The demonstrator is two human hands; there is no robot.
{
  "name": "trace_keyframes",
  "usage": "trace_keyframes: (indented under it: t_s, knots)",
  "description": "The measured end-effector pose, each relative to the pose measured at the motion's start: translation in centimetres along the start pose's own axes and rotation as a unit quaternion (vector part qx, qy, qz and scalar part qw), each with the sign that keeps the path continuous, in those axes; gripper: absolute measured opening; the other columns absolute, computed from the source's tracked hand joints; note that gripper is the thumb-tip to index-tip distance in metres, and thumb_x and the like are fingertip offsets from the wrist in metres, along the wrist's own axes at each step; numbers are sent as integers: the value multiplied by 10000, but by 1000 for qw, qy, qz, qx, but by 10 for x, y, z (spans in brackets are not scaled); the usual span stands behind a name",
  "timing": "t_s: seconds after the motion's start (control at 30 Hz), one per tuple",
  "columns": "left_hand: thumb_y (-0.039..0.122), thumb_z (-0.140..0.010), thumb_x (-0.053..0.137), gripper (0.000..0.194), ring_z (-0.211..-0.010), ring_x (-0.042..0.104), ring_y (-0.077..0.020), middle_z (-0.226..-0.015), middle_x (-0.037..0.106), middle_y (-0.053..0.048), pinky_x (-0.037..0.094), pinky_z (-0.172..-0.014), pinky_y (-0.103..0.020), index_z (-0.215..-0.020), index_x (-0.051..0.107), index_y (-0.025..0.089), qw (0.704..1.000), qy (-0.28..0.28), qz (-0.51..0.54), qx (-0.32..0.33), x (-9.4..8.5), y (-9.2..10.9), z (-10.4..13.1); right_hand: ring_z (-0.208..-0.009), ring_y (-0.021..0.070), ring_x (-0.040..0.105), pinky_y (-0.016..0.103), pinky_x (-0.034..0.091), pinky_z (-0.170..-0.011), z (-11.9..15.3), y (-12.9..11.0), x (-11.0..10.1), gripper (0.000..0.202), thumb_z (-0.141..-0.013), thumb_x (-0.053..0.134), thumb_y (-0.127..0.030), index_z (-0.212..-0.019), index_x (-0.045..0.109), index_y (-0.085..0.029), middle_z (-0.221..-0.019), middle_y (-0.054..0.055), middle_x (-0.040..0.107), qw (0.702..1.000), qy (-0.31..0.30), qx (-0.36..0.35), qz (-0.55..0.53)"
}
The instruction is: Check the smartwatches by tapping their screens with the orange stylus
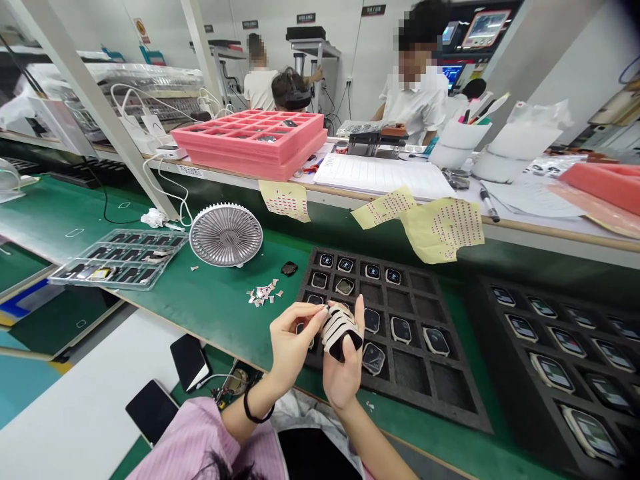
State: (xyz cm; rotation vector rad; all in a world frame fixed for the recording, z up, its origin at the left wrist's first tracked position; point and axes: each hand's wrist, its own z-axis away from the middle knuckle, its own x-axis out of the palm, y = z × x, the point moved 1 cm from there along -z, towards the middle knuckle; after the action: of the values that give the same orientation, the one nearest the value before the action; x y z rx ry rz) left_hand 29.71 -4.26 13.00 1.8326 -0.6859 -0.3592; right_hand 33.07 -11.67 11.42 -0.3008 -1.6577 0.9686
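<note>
Both hands are busy over the near left corner of the dark foam tray (421, 427), and the stack of watch bodies (340, 325) is up between them, off the worktop (175, 293). The right hand (341, 388) grips it from below, forefinger reaching up past it; the left hand (293, 333) has thumb and fingertips pinched at its left end, whatever small bit they catch too tiny to tell.

The work looks part-way along: four watches (373, 271) with lit faces fill pockets along the tray's far edge, more with dark faces sit in nearer rows, while this handful isn't bedded down yet. How much remains, I can't tell.

Now the textures! Matt, square-cut foam against glossy, round-cornered glass; smooth pale rims layered like slices. Towards the worktop's far edge, little flat paper-like scraps (263, 293) scatter below the round, fine-ribbed fan (226, 235), and a clear, hard-looking compartment tray (150, 283) shines further left.
</note>
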Motion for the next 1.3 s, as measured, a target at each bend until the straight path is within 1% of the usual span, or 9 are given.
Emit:
trace_keyframes:
  t_s: [0.17,0.3,0.47,0.63,0.77,0.87,1.03,1.23,1.3]
  knots:
    - [267,-799,692,107,-727,617,-171,-753,687,-58,507,-593,-280,-762,713,169,998,-17,-38,38,0,2,1,-1201,235,480,430,368,-1021,1,1,0,770,-791,564,-372,-1471,206,-333,-1295,60,503,1000,8,-7,8]
    - [247,-810,680,95,-764,596,-176,-750,667,-52,501,-641,-293,-748,691,176,996,-11,-58,60,2,3,3,-1193,244,476,439,377,-1008,0,2,-3,793,-787,574,-385,-1475,183,-343,-1333,62,465,999,11,-21,23]
    - [239,-862,618,103,-980,591,-213,-979,653,-87,486,-847,-353,-844,699,178,996,-46,-57,53,3,-1,7,-1151,250,511,458,389,-989,0,6,-5,761,-811,547,-412,-1477,197,-300,-1302,82,481,997,25,-50,48]
    - [236,-903,553,156,-1046,589,-218,-1085,625,-93,490,-877,-345,-951,695,189,998,-39,-24,31,8,-9,19,-1143,243,512,441,409,-960,0,9,-5,687,-831,521,-395,-1456,248,-315,-1303,71,475,995,45,-83,31]
    - [227,-947,463,239,-1089,570,-206,-1145,613,-91,466,-931,-358,-1086,657,212,996,-44,-32,71,12,-16,25,-1146,229,508,432,380,-988,0,10,-5,647,-841,513,-366,-1443,279,-335,-1278,50,491,996,44,-81,18]
    - [209,-956,436,258,-1121,550,-201,-1176,599,-89,444,-964,-367,-1128,628,221,993,-49,-41,100,13,-19,28,-1148,223,509,427,373,-997,0,10,-6,623,-849,499,-352,-1436,290,-340,-1271,44,497,996,47,-79,14]
    - [185,-969,395,284,-1151,528,-188,-1207,576,-82,431,-982,-365,-1171,588,238,992,-53,-33,109,14,-21,31,-1184,226,489,426,358,-1015,-2,7,-7,647,-850,491,-361,-1451,252,-338,-1303,49,483,994,72,-78,31]
    - [214,-970,398,275,-1241,467,-220,-1254,561,-79,351,-1065,-439,-1139,614,231,989,-94,-33,109,10,-23,26,-1175,249,506,467,375,-1006,-5,6,-10,711,-839,488,-392,-1479,191,-303,-1278,75,502,995,42,-55,69]
    - [224,-968,405,265,-1266,447,-233,-1247,572,-76,337,-1075,-461,-1125,618,230,990,-94,-23,105,10,-25,26,-1181,252,506,474,380,-1004,-4,8,-11,717,-842,485,-390,-1483,175,-302,-1280,77,500,996,36,-52,68]
